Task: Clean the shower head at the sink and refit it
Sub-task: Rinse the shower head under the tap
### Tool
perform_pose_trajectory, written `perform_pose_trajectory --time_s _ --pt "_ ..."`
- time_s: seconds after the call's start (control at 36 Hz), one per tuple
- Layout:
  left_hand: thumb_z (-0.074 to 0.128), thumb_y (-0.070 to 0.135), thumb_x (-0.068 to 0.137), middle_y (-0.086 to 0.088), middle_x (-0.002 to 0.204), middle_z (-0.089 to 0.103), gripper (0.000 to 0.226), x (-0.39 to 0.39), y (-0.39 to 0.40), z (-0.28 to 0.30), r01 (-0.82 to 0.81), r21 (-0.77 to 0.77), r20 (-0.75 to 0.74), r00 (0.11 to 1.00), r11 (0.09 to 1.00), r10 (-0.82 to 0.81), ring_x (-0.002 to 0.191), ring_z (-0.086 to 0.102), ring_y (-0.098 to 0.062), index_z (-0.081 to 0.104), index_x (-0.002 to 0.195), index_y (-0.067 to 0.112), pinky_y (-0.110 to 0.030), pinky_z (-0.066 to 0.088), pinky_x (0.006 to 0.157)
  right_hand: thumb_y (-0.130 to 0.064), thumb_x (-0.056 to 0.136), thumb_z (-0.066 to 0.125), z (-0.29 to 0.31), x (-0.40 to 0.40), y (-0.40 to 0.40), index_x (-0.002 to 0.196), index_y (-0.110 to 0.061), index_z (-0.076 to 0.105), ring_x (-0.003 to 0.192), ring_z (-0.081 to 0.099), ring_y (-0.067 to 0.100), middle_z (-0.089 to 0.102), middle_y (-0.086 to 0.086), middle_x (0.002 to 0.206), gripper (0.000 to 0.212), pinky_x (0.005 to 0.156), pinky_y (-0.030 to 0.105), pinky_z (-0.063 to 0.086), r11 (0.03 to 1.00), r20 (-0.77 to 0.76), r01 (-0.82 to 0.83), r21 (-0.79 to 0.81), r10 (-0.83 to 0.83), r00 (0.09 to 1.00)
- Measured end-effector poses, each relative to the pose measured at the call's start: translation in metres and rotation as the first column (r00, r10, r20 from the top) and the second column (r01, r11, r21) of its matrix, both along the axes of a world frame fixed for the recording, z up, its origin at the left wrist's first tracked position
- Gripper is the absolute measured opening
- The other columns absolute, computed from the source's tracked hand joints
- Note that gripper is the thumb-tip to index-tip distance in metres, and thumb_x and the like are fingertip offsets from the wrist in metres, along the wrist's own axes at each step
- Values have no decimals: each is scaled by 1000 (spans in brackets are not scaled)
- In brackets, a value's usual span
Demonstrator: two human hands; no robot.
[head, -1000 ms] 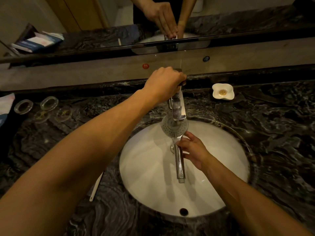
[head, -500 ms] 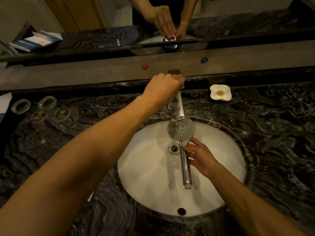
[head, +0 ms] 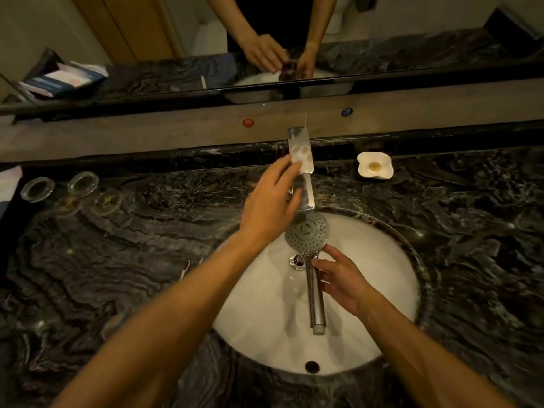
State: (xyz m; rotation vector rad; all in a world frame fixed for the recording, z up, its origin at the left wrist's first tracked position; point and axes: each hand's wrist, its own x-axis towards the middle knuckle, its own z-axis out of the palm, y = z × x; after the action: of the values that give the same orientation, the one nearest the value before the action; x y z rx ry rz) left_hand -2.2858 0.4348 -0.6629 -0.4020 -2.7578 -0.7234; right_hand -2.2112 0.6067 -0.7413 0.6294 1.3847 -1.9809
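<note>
Two hands over a white sink [head: 382, 290] set in a dark marbled bench [head: 132, 245]. Right hand [head: 343, 279] grips the chrome handle of the shower head [head: 306, 232], fingers wrapped round the stem just below the round spray face; face points up, sits right under the faucet [head: 303, 172] spout, handle end pointing toward the camera over the basin. Left hand [head: 270, 206] is released, fingers spread loose, fingertips touching the left side of the faucet's flat lever; it covers part of the spout base. Can't tell if water is running. Drain [head: 295, 260] half hidden behind the shower head handle. Overflow hole visible at the near basin wall. White flower-shaped dish [head: 375, 165] on the bench right of the faucet, small yellowish thing in it, too small to tell. Round glass coasters [head: 82, 184] at left, blurred. Toothbrush [head: 185, 268] on the bench left of the sink, partly hidden by the left forearm. Mirror [head: 412, 39] above shows the hands' reflection, blurred.
</note>
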Motion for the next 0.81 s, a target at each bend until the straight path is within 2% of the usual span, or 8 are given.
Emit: perform_pose_trajectory --time_s 0.11,0.19,0.28,0.39,0.5,0.64,0.75,0.81 --pt "58 24 92 1 127 48 37 60 1 -21 -284 282 266 941 916 210 105 50 -4 52 128 21 -21 46 89 1 92 58 3 7 -2 132 -24 52 78 63 20 76 7 89 48 73 37 51 1000 20 5 20 -6 1000" --pt "59 34 91 5 117 57 32 103 5 -30 -389 350 642 762 852 84 88 59 -3 53 122 29 -21 52 75 2 90 61 8 14 -5 131 -30 49 85 64 24 73 10 92 53 81 43 53 998 -14 11 65 -10 1000" --pt "64 50 82 12 109 60 46 137 9 -37 -352 338 799 597 873 -69 87 64 -7 49 123 37 -32 57 80 3 88 62 20 21 -12 126 -30 50 88 68 26 74 13 101 52 72 40 55 991 -68 27 130 -19 998" --pt "75 57 64 14 111 61 67 160 14 -38 -336 296 834 547 894 -71 87 67 -10 43 122 47 -34 58 82 6 87 63 29 30 -24 129 -25 48 92 68 27 72 8 98 54 72 39 56 970 -122 84 227 -58 991" --pt "78 35 72 5 113 63 68 166 14 -31 -317 252 836 547 914 -41 87 68 -15 40 128 37 -35 58 82 6 85 66 34 40 -35 133 -25 44 96 68 28 71 10 106 61 81 40 55 955 -129 129 266 -97 987" --pt "68 4 78 -8 105 64 48 169 7 -16 -476 464 864 430 747 -262 84 68 -19 49 117 25 -33 61 72 6 80 72 35 46 -30 144 -22 36 102 66 29 68 16 118 79 81 40 52 972 19 206 114 -209 978" --pt "65 1 80 -14 101 68 48 175 -2 -15 -544 544 839 380 639 -390 84 69 -24 51 124 16 -37 60 75 0 86 68 45 53 -21 106 -6 68 83 67 23 72 12 93 21 72 34 54 993 60 107 57 -111 992" --pt "64 2 80 -17 107 68 49 179 -6 -18 -536 557 830 375 634 -413 87 69 -26 52 124 17 -43 59 81 -3 86 69 47 57 -15 115 -9 67 89 67 24 73 10 98 30 71 33 54 987 74 158 40 -161 984"
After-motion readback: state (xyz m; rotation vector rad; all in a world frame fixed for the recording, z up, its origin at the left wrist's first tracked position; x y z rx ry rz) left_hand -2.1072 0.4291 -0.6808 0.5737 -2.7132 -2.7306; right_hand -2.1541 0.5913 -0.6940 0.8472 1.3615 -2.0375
